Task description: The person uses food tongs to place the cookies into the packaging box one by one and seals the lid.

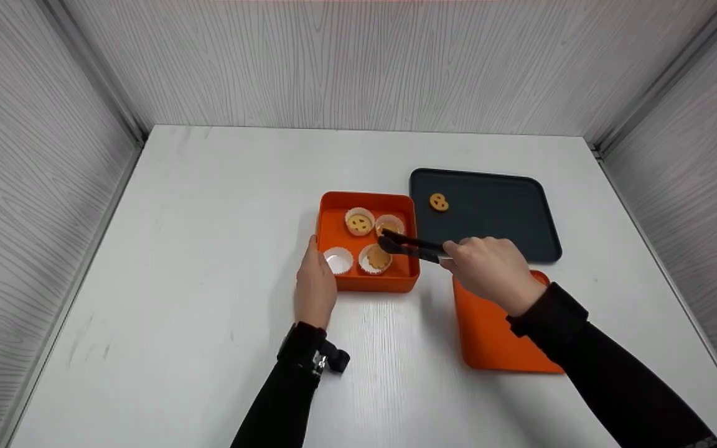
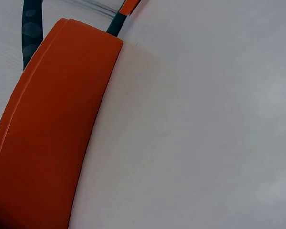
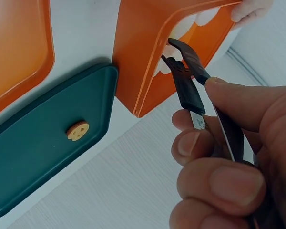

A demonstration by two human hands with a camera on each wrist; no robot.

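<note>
An orange square box (image 1: pixel 368 284) holds several white paper cups. A round cookie with holes (image 1: pixel 359 224) lies in the back left cup, and a scalloped cookie (image 1: pixel 379 256) in the front right one. Something golden shows in the back right cup (image 1: pixel 398 221), partly behind the tongs. The front left cup (image 1: pixel 338 261) shows only white paper. My left hand (image 1: pixel 316 286) rests with extended fingers along the box's left wall. My right hand (image 1: pixel 489 270) grips black-tipped tongs (image 3: pixel 183 88), whose tips are apart inside the box, over the right-hand cups.
A dark green tray (image 1: pixel 489 218) stands right of the box, with one pretzel-shaped cookie (image 1: pixel 439 202) near its left end. An orange lid-like tray (image 1: pixel 501 336) lies in front of it, partly under my right forearm. Pale panels (image 1: pixel 358 68) enclose the white table (image 1: pixel 209 249).
</note>
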